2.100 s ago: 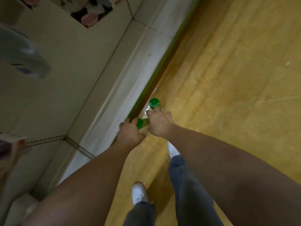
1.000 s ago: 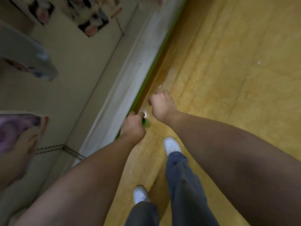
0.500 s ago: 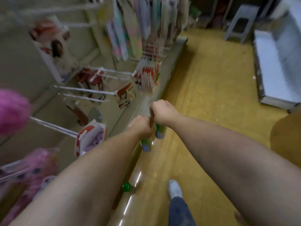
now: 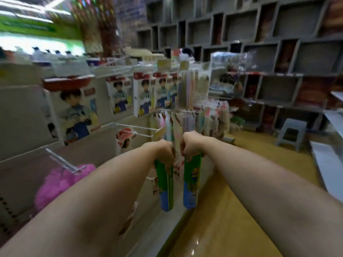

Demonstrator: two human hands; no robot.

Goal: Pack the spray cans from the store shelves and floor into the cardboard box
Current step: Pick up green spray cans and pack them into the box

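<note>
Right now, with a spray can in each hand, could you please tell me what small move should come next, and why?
Probably turn to find the cardboard box, which this view does not show. The left hand grips one spray can by its top, the right hand grips the other can; both hands are full.

Dim indoor light is seen, brightest at the upper left, where a green sign (image 4: 27,27) is washed out and streaked. Motion blur is spread across the frame. The shelves (image 4: 241,27) are bent by wide-angle distortion. Small glare is thrown on the floor (image 4: 196,242).
</note>
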